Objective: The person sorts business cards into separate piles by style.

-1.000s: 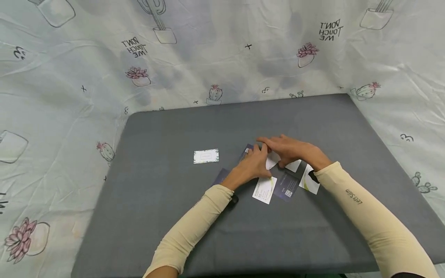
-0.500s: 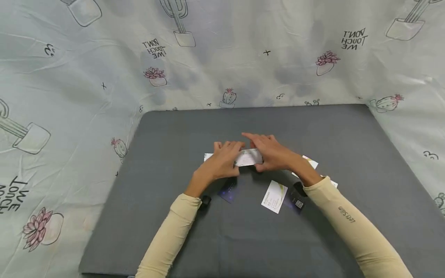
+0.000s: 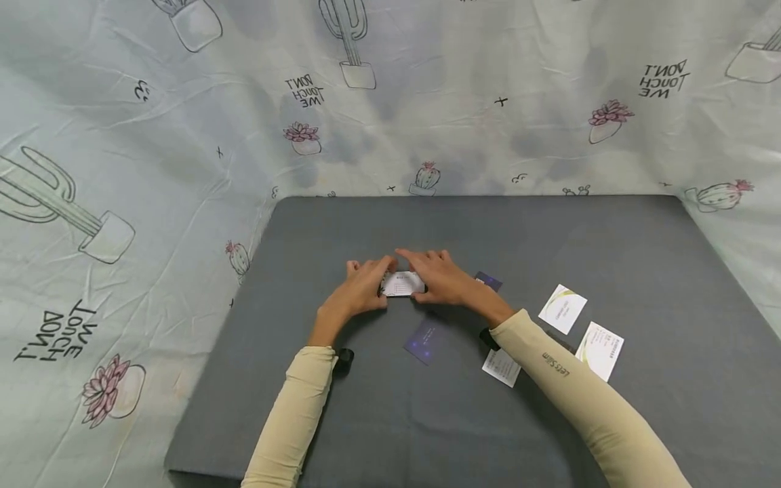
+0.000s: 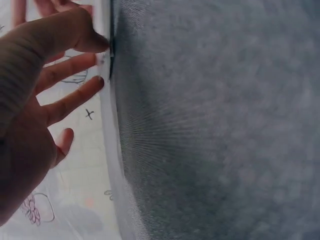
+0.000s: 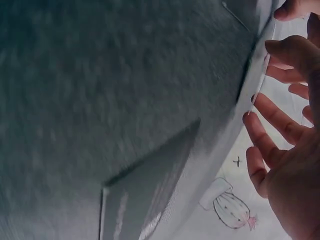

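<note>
White card (image 3: 403, 283), a small flat rectangle with fine dark print, sits between my hands over the grey table (image 3: 610, 244), which has a matte, fabric-looking top. My left hand (image 3: 358, 290) pinches one end, my right hand (image 3: 444, 279) the other, each opened only about as wide as the card. Just nearer me lies a dark purple card (image 3: 421, 341), crisp-cornered.

room type unclear, cactus-print sheet (image 3: 464, 129) behind grey table (image 3: 537, 244)
</note>
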`<action>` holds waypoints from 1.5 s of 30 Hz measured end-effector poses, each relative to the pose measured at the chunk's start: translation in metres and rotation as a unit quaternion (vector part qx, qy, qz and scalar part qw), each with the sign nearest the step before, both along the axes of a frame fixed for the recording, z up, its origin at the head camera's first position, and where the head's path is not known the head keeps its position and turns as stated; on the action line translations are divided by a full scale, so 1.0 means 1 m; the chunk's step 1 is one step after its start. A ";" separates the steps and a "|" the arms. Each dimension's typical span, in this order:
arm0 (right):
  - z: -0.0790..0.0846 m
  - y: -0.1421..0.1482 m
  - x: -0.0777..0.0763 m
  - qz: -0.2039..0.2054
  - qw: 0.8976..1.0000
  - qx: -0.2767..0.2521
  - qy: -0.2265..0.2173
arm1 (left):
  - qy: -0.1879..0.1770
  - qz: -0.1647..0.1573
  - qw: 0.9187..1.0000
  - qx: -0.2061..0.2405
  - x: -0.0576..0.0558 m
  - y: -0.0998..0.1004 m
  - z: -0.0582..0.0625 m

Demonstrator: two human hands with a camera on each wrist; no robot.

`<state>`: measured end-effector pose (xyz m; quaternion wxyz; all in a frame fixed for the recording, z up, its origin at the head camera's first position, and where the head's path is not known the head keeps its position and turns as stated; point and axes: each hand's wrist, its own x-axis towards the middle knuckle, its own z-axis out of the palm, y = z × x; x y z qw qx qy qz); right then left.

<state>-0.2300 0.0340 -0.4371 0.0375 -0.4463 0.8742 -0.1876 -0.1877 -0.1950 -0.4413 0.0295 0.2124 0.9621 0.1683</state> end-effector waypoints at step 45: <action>0.023 0.129 -0.007 0.021 0.990 0.115 -0.084 | -0.007 0.005 0.993 -0.117 0.019 0.180 0.008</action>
